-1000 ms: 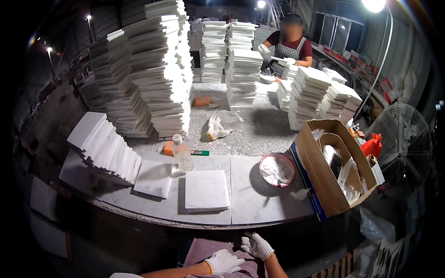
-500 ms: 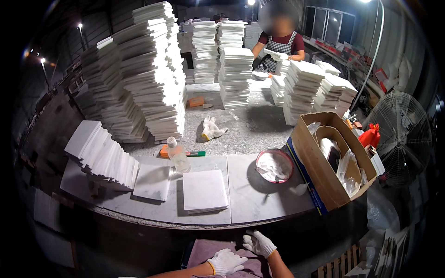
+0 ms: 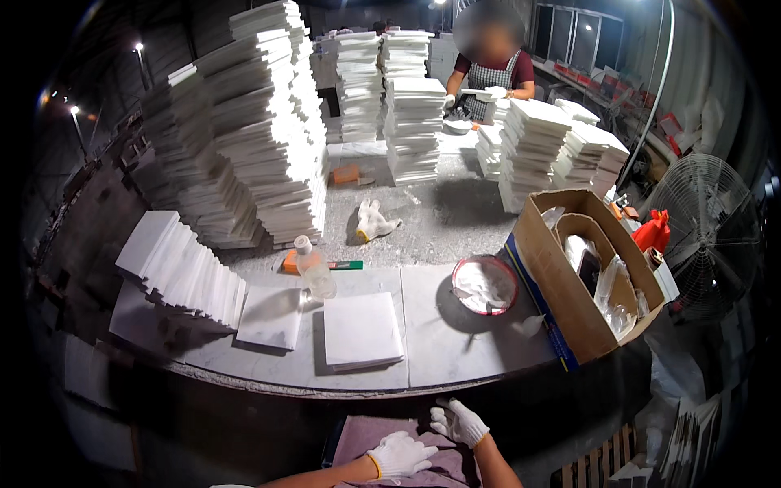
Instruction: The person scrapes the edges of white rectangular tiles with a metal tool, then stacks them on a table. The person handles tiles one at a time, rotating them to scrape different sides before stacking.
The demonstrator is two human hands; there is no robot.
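Observation:
Both my hands wear white knitted gloves and rest low over a purple cloth (image 3: pixel 356 437) on my lap. My left hand (image 3: pixel 403 455) lies flat on the cloth, fingers stretched out, holding nothing. Just beyond it, my right hand (image 3: pixel 460 423) rests at the cloth's far right edge, its fingers loosely bent and apart, with nothing visible in them. On the table in front of the hands sits a short stack of square white tiles (image 3: pixel 362 325). Left of it lies a grey-white tile (image 3: pixel 270 315), beside a leaning row of tiles (image 3: pixel 183 260).
A clear bottle (image 3: pixel 315 270), a red-rimmed bowl (image 3: pixel 486 285) with white contents and a cardboard box (image 3: pixel 561 281) stand on the table. Farther back are a white glove (image 3: pixel 374 220) and tall tile stacks (image 3: pixel 268 138). Across the table, a person (image 3: pixel 492 69) handles a tile. A fan (image 3: pixel 701 236) stands right.
My hands keep their pose on the cloth. The view has shifted slightly. The person across the table has moved their hands and now holds a tile flatter.

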